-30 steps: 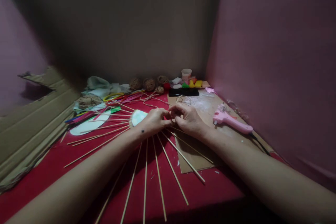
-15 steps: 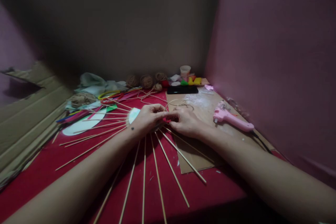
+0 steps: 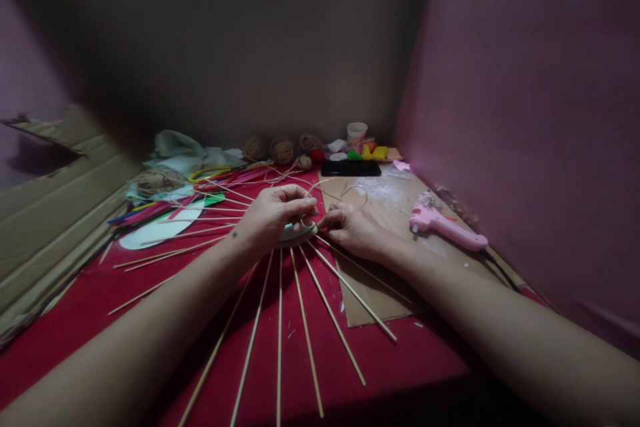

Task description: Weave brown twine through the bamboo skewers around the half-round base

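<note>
Thin wooden sticks [image 3: 279,333] fan out in a ring from a pale round disc [image 3: 296,234], partly covered by my hands. My left hand [image 3: 270,219] is over the disc, thumb and fingertips pinched on a strand of brown twine [image 3: 318,184] that arcs off to the right. At the disc's right edge is my right hand [image 3: 356,232], fingers curled and pinched close to the base of a stick. What lies between those right fingertips is too small to make out.
A pink glue gun [image 3: 445,227] lies on a cardboard sheet [image 3: 373,303] at right. Behind are a black phone [image 3: 351,168], twine balls [image 3: 283,151], a cup [image 3: 357,133] and coloured packets [image 3: 380,153]. A white oval [image 3: 165,227] and coloured strips [image 3: 145,212] lie left on red cloth.
My left hand has lifted slightly and drawn back from the right hand, the twine in its fingers. The right fingers have curled in at the disc's edge, more of which now shows.
</note>
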The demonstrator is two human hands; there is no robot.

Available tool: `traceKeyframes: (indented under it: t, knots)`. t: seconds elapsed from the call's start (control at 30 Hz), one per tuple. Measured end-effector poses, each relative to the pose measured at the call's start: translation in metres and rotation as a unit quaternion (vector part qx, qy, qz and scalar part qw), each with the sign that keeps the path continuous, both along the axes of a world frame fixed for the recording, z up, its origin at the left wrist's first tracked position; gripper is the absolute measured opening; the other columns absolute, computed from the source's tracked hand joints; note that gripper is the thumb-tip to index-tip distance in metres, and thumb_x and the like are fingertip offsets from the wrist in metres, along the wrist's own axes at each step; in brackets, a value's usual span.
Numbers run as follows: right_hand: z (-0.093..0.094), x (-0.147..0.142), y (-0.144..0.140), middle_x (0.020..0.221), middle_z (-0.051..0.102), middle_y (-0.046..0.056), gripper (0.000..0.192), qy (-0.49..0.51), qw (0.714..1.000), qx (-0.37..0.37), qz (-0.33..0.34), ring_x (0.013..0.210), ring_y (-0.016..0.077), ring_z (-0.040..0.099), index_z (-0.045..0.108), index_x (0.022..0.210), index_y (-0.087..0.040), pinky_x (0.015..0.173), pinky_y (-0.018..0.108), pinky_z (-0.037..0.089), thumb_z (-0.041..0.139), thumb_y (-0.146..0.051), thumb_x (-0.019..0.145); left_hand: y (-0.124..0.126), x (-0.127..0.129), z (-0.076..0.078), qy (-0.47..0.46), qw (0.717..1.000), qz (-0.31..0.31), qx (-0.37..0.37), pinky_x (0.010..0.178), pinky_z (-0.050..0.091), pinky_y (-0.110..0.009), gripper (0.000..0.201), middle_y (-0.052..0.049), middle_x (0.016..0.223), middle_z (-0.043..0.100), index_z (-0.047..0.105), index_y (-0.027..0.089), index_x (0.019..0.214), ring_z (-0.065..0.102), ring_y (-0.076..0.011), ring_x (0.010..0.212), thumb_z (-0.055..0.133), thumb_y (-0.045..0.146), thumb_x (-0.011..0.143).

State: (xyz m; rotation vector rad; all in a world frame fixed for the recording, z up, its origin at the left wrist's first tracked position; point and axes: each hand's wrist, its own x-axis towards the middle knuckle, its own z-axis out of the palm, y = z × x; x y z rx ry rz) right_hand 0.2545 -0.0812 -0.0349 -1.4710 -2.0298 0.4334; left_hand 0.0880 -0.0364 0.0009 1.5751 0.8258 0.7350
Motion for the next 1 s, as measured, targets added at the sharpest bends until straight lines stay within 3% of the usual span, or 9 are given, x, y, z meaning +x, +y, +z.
traceKeyframes:
  t: [0.13,0.27,0.57,0.73,1.0]
  knots:
    - [-0.001,0.001,0.000,0.081,0.063,0.003,0.016,0.001,1.000,0.019,0.008,0.072,0.0130,0.055,0.074,0.080,-0.018,0.067,0.025,0.041,0.060,-0.011,0.077,-0.006,-0.008,0.019,0.032,0.996,-0.006,0.080,0.052,0.039,-0.019,0.018,0.000,0.060,0.059,0.061,0.012,0.068,0.050,-0.0077,0.052,0.066,0.029,0.074]
    - [-0.004,0.002,0.001,0.078,0.063,0.003,0.017,0.002,0.999,0.044,0.017,0.073,0.0129,0.053,0.075,0.081,-0.019,0.069,0.025,0.040,0.061,-0.012,0.078,-0.018,-0.021,0.030,0.084,0.993,-0.025,0.083,0.052,0.040,-0.019,0.018,0.000,0.060,0.061,0.062,0.014,0.069,0.052,-0.0086,0.054,0.068,0.031,0.074]
    - [0.002,0.001,0.000,0.075,0.062,0.002,0.019,-0.005,1.000,-0.014,0.004,0.065,0.0119,0.053,0.075,0.085,-0.021,0.062,0.024,0.039,0.060,-0.013,0.079,-0.021,-0.040,0.016,0.051,0.997,-0.049,-0.012,0.047,0.043,-0.019,0.018,-0.003,0.063,0.068,0.059,0.015,0.076,0.056,-0.0094,0.049,0.067,0.031,0.076]
    - [0.001,0.003,0.002,0.076,0.063,0.002,0.018,0.007,1.000,0.001,0.022,0.068,0.0120,0.054,0.075,0.082,-0.020,0.064,0.024,0.040,0.060,-0.011,0.077,-0.019,-0.040,0.015,0.078,0.990,-0.105,-0.043,0.045,0.042,-0.018,0.017,-0.004,0.063,0.068,0.060,0.015,0.078,0.061,-0.0119,0.051,0.065,0.031,0.078]
    - [0.001,0.007,0.002,0.073,0.062,0.000,0.018,0.112,0.992,-0.020,0.063,0.063,0.0096,0.052,0.070,0.091,-0.013,0.060,0.022,0.041,0.061,-0.011,0.076,-0.024,-0.036,0.013,0.096,0.980,-0.159,-0.068,0.046,0.044,-0.021,0.021,-0.007,0.068,0.068,0.059,0.014,0.075,0.060,-0.0124,0.052,0.066,0.033,0.078]
